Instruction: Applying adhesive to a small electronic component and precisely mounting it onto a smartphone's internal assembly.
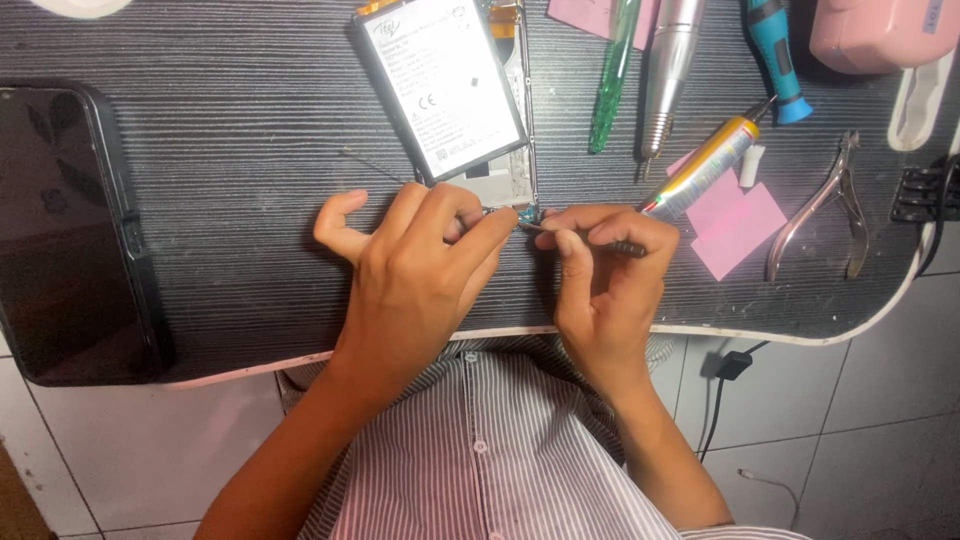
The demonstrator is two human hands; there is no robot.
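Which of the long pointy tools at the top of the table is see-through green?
The green tool, the leftmost of three. It lies left of the silver metal tool; the blue-handled tool is farther right.

The left hand [415, 265] hides, perhaps, the opened phone's [455, 90] lower edge.
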